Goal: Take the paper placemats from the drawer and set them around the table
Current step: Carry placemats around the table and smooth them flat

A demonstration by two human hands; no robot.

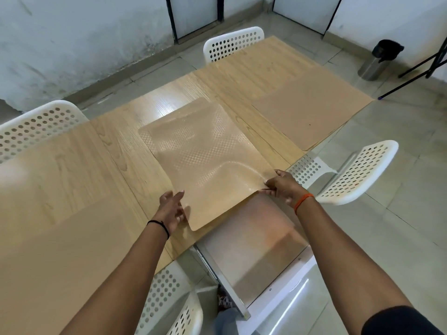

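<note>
A tan paper placemat (205,160) with a shiny dotted surface lies partly on the wooden table (135,151), its near corner hanging over the open drawer (256,252). My right hand (283,187) pinches the mat's near right edge, which buckles upward. My left hand (171,209) rests with spread fingers against the mat's near left edge. A second placemat (312,112) lies flat at the table's far right end. A third placemat (72,257) covers the near left part of the table.
White perforated chairs stand around the table: one far (232,43), one left (36,126), one right (358,172), one near below me (174,301). A steel bin (379,60) and black stand legs (420,68) occupy the far right floor.
</note>
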